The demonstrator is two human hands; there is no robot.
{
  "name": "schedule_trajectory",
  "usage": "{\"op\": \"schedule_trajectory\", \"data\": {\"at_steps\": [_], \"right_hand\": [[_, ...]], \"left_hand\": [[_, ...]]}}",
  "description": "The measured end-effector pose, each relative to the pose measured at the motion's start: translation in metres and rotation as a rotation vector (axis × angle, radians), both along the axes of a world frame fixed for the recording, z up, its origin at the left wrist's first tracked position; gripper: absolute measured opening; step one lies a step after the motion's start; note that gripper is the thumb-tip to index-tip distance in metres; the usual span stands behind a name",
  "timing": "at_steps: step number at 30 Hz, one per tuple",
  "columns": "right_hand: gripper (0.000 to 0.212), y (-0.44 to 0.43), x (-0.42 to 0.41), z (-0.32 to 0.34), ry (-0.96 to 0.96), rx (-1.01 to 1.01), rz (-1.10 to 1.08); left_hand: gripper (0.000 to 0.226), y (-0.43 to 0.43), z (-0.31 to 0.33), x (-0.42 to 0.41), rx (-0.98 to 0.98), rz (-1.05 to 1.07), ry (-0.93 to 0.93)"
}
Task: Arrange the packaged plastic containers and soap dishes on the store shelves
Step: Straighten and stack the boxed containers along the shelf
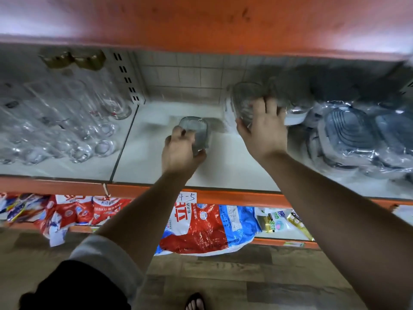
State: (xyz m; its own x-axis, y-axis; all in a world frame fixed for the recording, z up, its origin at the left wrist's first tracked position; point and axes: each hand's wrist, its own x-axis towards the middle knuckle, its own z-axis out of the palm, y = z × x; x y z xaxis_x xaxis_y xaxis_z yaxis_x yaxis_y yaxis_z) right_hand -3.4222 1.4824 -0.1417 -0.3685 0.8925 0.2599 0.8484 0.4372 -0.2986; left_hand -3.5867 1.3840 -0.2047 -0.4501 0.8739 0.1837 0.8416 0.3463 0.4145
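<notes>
My left hand [182, 151] grips a small grey translucent packaged dish [196, 130] just above the white shelf [228, 166], near its middle. My right hand [262, 128] is further back and to the right, its fingers curled round a larger clear packaged container [244, 99] that stands tilted by the shelf's back. Right of it lie several grey plastic containers in shiny wrapping [348, 130], stacked and overlapping. The view is blurred by motion.
Rows of clear drinking glasses [73, 121] fill the shelf section to the left, behind a divider seam. An orange shelf [201, 23] overhangs above. Bags of detergent [201, 227] sit on the lower shelf, with wooden floor below.
</notes>
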Motion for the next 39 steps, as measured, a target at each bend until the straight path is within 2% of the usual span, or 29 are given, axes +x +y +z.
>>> {"op": "schedule_trajectory", "data": {"at_steps": [5,9,15,19,22,25,28,31,35,39], "right_hand": [[0.042,-0.038,0.032,0.017,0.047,-0.011,0.104],[0.04,-0.085,0.071,0.04,0.06,-0.035,0.139],[0.041,-0.15,0.136,0.093,0.115,-0.092,0.167],[0.04,-0.184,0.175,0.132,0.219,-0.112,0.189],[0.038,-0.2,0.199,0.159,0.321,-0.074,0.201],[0.044,-0.206,0.217,0.187,0.403,-0.018,0.246],[0.041,-0.202,0.231,0.211,0.484,0.088,0.284],[0.04,-0.187,0.235,0.235,0.523,0.176,0.309],[0.05,-0.157,0.223,0.27,0.409,0.196,0.232],[0.063,-0.122,0.208,0.293,0.205,0.121,0.168]], "left_hand": [[0.039,-0.049,0.025,0.024,0.064,0.026,-0.043],[0.044,-0.094,0.059,0.052,0.082,0.005,-0.077],[0.047,-0.16,0.122,0.098,0.083,-0.105,-0.053],[0.041,-0.19,0.173,0.127,0.172,-0.186,0.006],[0.039,-0.202,0.21,0.14,0.269,-0.257,0.016],[0.038,-0.207,0.246,0.147,0.391,-0.348,0.019],[0.033,-0.205,0.278,0.149,0.528,-0.463,0.076],[0.029,-0.192,0.304,0.141,0.575,-0.506,0.152],[0.035,-0.168,0.332,0.122,0.494,-0.477,0.211],[0.039,-0.138,0.35,0.101,0.377,-0.399,0.06]]}}
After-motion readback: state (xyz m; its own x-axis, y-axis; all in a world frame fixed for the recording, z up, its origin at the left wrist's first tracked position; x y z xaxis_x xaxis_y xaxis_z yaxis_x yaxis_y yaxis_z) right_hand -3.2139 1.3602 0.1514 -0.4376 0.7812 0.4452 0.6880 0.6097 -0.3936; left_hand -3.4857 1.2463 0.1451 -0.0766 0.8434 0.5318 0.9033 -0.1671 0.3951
